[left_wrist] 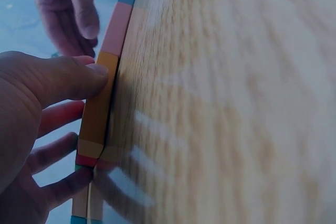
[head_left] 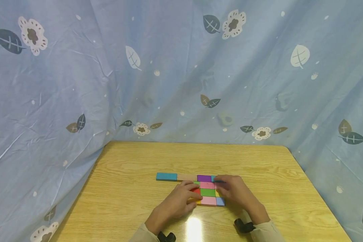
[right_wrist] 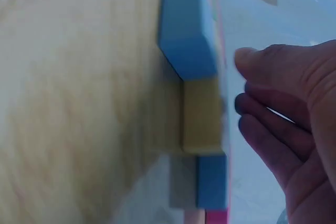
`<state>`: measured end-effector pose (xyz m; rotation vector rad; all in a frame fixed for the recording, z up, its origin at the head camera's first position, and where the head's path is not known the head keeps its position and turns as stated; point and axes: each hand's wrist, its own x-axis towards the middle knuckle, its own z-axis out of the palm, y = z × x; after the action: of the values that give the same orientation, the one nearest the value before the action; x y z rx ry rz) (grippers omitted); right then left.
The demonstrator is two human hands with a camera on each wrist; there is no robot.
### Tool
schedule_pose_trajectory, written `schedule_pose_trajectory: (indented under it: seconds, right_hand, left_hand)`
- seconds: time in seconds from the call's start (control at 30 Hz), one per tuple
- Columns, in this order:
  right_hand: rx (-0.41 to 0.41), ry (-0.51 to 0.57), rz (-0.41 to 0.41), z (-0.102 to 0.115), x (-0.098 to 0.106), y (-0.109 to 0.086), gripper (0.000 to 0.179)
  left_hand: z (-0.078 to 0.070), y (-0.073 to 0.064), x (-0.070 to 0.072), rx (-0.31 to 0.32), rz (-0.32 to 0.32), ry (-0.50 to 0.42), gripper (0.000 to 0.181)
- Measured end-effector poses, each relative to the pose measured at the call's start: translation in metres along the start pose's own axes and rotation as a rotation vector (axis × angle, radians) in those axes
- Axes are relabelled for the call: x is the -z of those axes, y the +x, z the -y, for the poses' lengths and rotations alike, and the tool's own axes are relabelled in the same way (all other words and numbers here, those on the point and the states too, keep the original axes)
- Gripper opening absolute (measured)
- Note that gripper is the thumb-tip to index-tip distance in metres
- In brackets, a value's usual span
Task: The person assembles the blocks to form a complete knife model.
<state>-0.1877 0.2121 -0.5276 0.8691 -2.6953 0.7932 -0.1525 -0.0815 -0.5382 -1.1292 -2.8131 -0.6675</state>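
Flat coloured blocks lie edge to edge on the table. A back row has a teal block [head_left: 166, 176], a tan block [head_left: 186, 177] and a purple block [head_left: 204, 178]. In front, a green block [head_left: 207, 192] sits between pink blocks, with a light blue block [head_left: 220, 201] at the near right corner. My left hand [head_left: 179, 200] rests over the left side with fingers spread, its thumb touching an orange block [left_wrist: 97, 114]. Over the right side is my right hand [head_left: 237, 191], loosely bent; in the right wrist view nothing shows between thumb and fingers. It partly hides the blocks below.
The wooden table [head_left: 133, 158] reaches to a blue patterned curtain [head_left: 175, 67] behind and at both sides. A bright glare spot lies on the tabletop in front of the blocks. Dark straps [head_left: 244, 226] circle both wrists.
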Motion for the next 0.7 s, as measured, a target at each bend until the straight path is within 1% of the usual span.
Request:
schedule_pose_trajectory:
  seconds: [0.07, 0.17, 0.27, 0.4, 0.47, 0.57, 0.63, 0.7]
  right_hand:
    - [-0.055, 0.007, -0.037, -0.004, 0.004, -0.003, 0.034]
    - [-0.144, -0.011, -0.081, -0.011, 0.011, -0.008, 0.037]
    - [-0.174, -0.033, -0.076, -0.015, 0.014, -0.011, 0.035]
    - [-0.156, -0.023, -0.046, -0.015, 0.014, -0.012, 0.032]
    - [-0.139, -0.037, -0.054, -0.013, 0.014, -0.014, 0.032]
    - [-0.115, -0.052, -0.092, -0.008, 0.013, -0.018, 0.033]
    - [-0.086, -0.034, -0.105, -0.002, 0.012, -0.022, 0.034]
    - [-0.055, -0.003, -0.099, 0.004, 0.01, -0.027, 0.034]
  left_hand:
    - [0.0, 0.001, -0.001, 0.009, 0.007, -0.003, 0.031]
    - [0.0, 0.001, -0.001, 0.02, 0.017, -0.007, 0.031]
    - [0.0, 0.001, 0.0, 0.02, 0.019, -0.01, 0.031]
    - [0.001, 0.0, 0.001, 0.023, 0.019, -0.006, 0.032]
    - [0.001, 0.001, 0.001, 0.027, 0.02, -0.006, 0.031]
    - [0.0, 0.0, 0.001, 0.027, 0.023, -0.009, 0.031]
    - [-0.001, 0.0, 0.001, 0.025, 0.024, -0.011, 0.03]
    - [0.0, 0.0, 0.001, 0.025, 0.025, -0.009, 0.03]
